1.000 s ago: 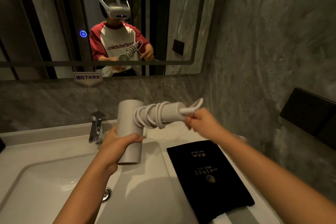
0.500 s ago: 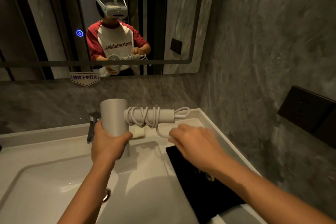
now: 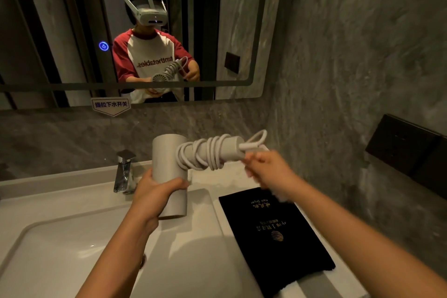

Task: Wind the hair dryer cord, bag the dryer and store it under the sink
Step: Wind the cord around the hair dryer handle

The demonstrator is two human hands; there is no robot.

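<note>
My left hand [image 3: 154, 191] grips the barrel of a pale grey hair dryer [image 3: 169, 164], held upright above the sink. The dryer's handle sticks out to the right with the white cord [image 3: 203, 155] coiled around it in several turns. A loose loop of cord rises past the handle's end. My right hand [image 3: 266, 172] pinches the cord's free end just below that tip; the hand is blurred. A flat black storage bag [image 3: 278, 237] with gold lettering lies on the counter at the right, under my right forearm.
A white basin [image 3: 60, 249] fills the lower left, with a chrome faucet [image 3: 123, 172] behind it. The grey stone wall stands close on the right and carries a black switch panel [image 3: 406, 150]. A mirror [image 3: 242, 31] hangs above the counter.
My right hand dropped below the handle half a second ago and has come back up to its tip, adding cord around it. The dryer handle has tilted upward again.
</note>
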